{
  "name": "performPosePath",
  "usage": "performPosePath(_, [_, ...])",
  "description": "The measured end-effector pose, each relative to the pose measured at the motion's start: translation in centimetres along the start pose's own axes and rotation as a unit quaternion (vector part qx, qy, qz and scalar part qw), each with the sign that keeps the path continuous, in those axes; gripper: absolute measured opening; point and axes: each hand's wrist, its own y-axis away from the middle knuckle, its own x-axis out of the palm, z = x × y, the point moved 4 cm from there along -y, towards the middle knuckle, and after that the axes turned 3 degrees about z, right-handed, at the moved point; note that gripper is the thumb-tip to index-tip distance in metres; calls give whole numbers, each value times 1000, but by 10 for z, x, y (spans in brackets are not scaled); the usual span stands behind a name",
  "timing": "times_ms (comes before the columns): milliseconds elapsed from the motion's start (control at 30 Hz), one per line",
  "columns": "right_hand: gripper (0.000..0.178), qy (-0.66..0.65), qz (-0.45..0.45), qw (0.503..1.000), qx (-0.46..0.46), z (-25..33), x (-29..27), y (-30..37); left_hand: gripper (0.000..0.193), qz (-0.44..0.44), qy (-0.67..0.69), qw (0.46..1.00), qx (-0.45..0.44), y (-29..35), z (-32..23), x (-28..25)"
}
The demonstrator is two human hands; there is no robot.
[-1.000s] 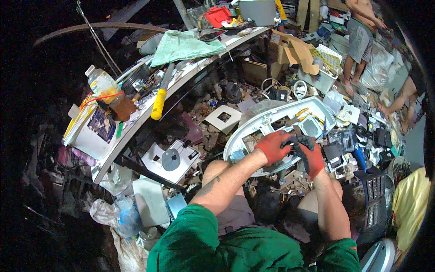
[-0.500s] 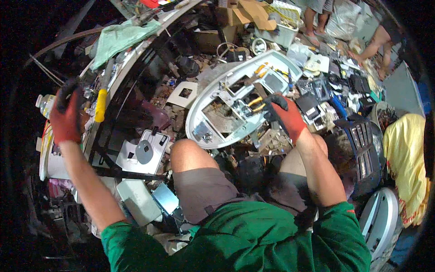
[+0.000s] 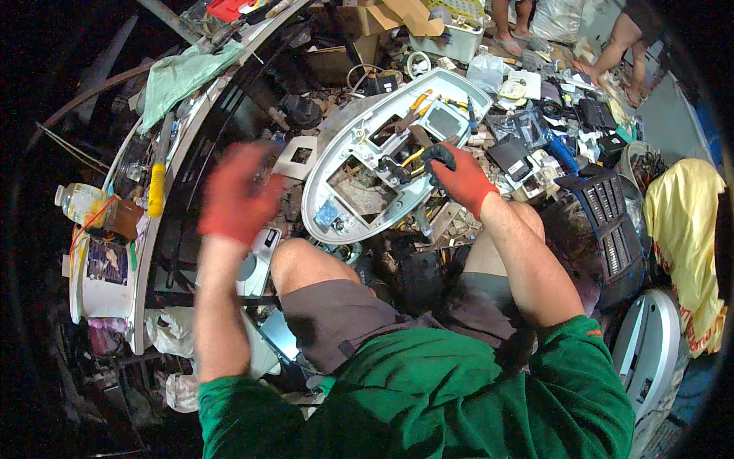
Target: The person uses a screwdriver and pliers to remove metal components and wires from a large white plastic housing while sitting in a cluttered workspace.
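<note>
My right hand (image 3: 461,177), in a red glove with dark fingertips, is closed round the ends of yellow-handled pliers (image 3: 414,158). The dark head of the pliers lies over a long, light grey plastic housing (image 3: 311,200) in front of my knees. Openings, a rectangular panel and small metal parts show inside this housing. My left hand (image 3: 241,195), in a matching red glove, is raised left of the housing, near a pale plate with a square hole (image 3: 288,164). Motion smears its fingers, and nothing held can be made out.
On the left ledge are a yellow-handled tool (image 3: 157,190) and a clear bottle (image 3: 75,203). More tools (image 3: 425,99) lie at the housing's far end. Electronic scrap (image 3: 511,157) piles up to the right, beside a black slotted panel (image 3: 612,233). Another person's arm (image 3: 612,57) reaches down at far right.
My left hand has swung from the left ledge, beside the bottle, inward toward the housing. My right hand stays at the pliers. The whole view has shifted a little.
</note>
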Motion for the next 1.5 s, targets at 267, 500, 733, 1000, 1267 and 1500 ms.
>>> performPosePath(267, [29, 36, -37, 999, -14, 5, 11, -5, 50, 167, 58, 964, -197, -47, 68, 276])
performPosePath(500, [26, 53, -42, 998, -7, -9, -6, -10, 54, 245, -106, 930, -253, -68, 37, 297])
performPosePath(733, [29, 62, -27, 998, -1, -6, -9, -16, 56, 168, -60, 951, -254, -65, 46, 302])
performPosePath(1000, [44, 239, -32, 970, -25, -14, 4, -19, 47, 197, -110, 953, -202, -57, 36, 304])
performPosePath(1267, [51, 330, -86, 940, 19, -9, -5, -21, 49, 154, -22, 969, -191, -45, 51, 310])
performPosePath(1500, [56, 288, -34, 955, 61, -20, -5, -18, 46, 207, 81, 962, -159, -43, 78, 301])
